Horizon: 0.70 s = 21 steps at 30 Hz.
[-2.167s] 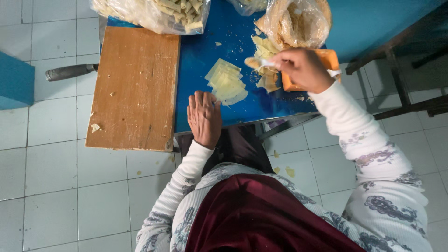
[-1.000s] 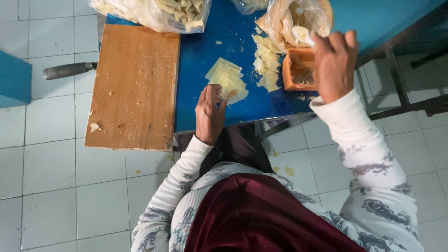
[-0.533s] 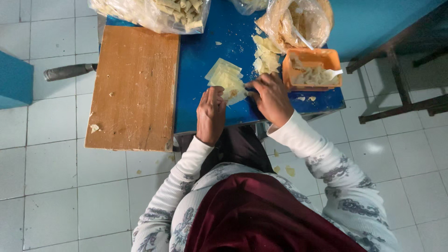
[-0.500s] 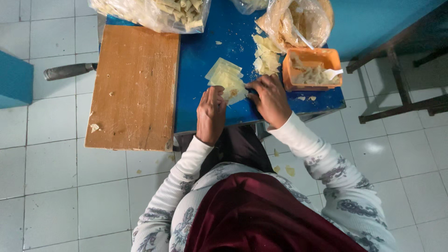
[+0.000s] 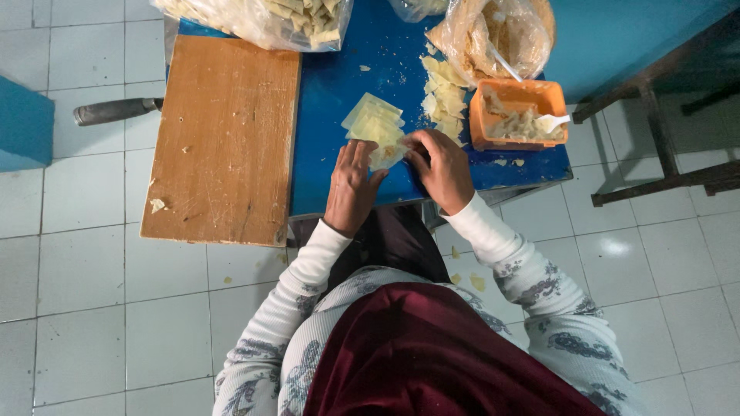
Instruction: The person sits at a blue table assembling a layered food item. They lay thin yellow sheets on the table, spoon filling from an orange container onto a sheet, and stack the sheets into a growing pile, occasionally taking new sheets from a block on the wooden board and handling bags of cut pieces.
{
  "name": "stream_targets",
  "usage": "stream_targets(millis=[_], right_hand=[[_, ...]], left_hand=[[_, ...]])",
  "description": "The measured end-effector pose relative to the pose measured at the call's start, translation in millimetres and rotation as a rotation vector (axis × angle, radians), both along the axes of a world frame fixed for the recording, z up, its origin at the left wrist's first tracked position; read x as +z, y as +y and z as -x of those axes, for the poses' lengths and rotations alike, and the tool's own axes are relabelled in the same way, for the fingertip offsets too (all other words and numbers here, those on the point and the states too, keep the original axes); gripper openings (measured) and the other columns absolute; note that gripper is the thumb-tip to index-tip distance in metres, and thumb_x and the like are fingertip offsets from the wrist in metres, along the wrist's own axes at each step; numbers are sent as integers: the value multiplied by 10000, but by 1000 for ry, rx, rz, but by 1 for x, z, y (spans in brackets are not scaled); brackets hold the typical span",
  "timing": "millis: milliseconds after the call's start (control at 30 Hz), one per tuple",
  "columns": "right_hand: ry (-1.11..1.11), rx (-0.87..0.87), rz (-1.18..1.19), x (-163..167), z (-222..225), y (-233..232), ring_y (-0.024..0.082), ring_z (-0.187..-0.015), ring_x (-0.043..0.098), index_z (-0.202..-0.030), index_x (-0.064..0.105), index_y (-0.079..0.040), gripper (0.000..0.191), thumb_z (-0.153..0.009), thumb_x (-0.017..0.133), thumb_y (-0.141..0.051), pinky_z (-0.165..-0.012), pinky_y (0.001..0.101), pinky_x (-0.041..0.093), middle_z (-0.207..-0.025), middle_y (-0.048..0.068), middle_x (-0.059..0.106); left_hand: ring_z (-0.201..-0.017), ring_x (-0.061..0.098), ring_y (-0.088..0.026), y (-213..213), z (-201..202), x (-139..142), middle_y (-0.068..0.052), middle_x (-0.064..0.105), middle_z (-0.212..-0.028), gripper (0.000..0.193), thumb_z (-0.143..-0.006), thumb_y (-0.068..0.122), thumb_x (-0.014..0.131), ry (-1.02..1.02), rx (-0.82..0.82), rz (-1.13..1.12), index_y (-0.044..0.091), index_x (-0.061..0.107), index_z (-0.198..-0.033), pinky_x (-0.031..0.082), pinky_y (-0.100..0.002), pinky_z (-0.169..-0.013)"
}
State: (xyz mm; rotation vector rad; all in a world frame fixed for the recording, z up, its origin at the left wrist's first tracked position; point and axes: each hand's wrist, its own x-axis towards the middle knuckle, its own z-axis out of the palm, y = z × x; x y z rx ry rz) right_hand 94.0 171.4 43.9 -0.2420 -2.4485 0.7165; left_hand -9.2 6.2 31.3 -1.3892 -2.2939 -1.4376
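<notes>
**One wrapper mid-fold, lots still to go**

Both hands pinch one wrapper (image 5: 388, 155) at the desk's (image 5: 331, 162) near edge: left hand (image 5: 351, 187) and right hand (image 5: 443, 168), fingers closed on it. A stack (image 5: 374, 123) waits just beyond, loose wrappers (image 5: 445, 96) by the orange tub (image 5: 518, 113). Looks like early going; bag (image 5: 262, 19) at the back.
</notes>
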Motion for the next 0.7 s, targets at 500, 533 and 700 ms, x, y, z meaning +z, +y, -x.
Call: stream_targets(millis=[500,533,700], right_hand=[[55,174,-163,-6,1,-2,342,-1036,687,-1177,668,-33,284,-904,740,-6,-875,419,548,-1138,116,721],[40,161,-189,-9,2,-1,337,-1015,690,-1129,682,-37,234,-906,749,-14,-864,418,551,-1110,106,728],[67,169,-130,-16,15,11,326,-964,685,-1078,693,-37,143,-937,715,-21,-834,423,547,-1059,102,731]], left_hand=[[-1087,575,-406,1,3,-4,-203,584,-1138,463,-798,75,792,70,-36,5,-27,569,-1191,486,-463,-929],[-1084,571,-407,0,3,-4,-203,580,-1142,461,-789,73,794,73,-45,-3,-31,577,-1182,486,-461,-928],[-1029,566,-394,3,8,-6,-181,584,-1098,352,-805,49,760,52,-44,22,-26,623,-1121,492,-450,-896]])
